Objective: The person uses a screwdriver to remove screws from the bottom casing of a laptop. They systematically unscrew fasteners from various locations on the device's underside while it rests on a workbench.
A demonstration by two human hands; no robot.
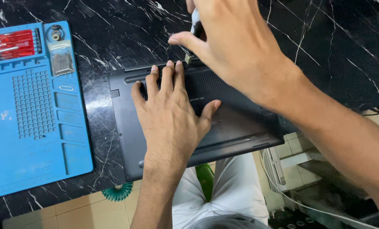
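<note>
Pressing my flat, open left hand (172, 106) on the upturned laptop (236, 123), I work its far long edge with my right hand (236, 38) gripping a small screwdriver (194, 36).

A small clear plastic packet (62, 61) of thin metal bits lay in the upper right compartment of the blue work mat (36, 140), just right of a red-handled tool set (13, 43). A faint pale label strip (196, 99) sat on the black laptop base (240, 123), its print unreadable. No screens or signs showed.
</note>
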